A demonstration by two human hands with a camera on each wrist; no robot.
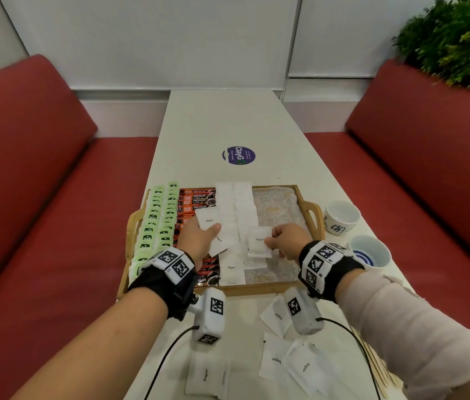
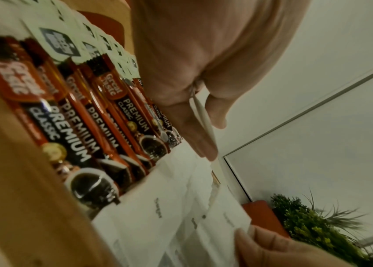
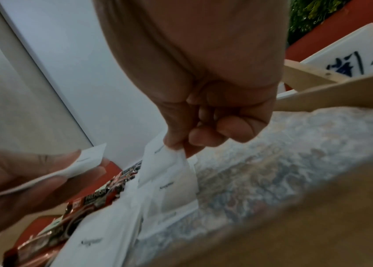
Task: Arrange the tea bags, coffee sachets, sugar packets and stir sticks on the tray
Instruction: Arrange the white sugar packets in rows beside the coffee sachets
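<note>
While your right hand (image 1: 284, 239) pinches one white paper sugar packet (image 1: 259, 243) by its right edge between thumb and forefinger, with the other fingers (image 3: 206, 139) curled in, lower it flat onto the near end of the right-hand sugar column in the shallow wooden tray (image 1: 316, 215). Let it overlap the packet below it as its neighbours do, and square its edges to the column before you release. It hangs just above the tray, its long axis running roughly from you toward the far rim and the "Sugar" print upright to you, so it probably needs little turning.

Your left hand (image 1: 197, 241) pinches a small fan of sugar packets (image 1: 208, 223) over the red-and-black coffee sachets (image 1: 196, 197); the upper one tilts slightly left and the lower one slants toward the right. Keep that fan lifted so it does not brush the sachets or the pale green tea bags (image 1: 153, 217) beside them.

More loose packets (image 1: 303, 368) lie on the white desk (image 1: 242, 125) near you, pointing every which way, so each will likely need turning first.
</note>
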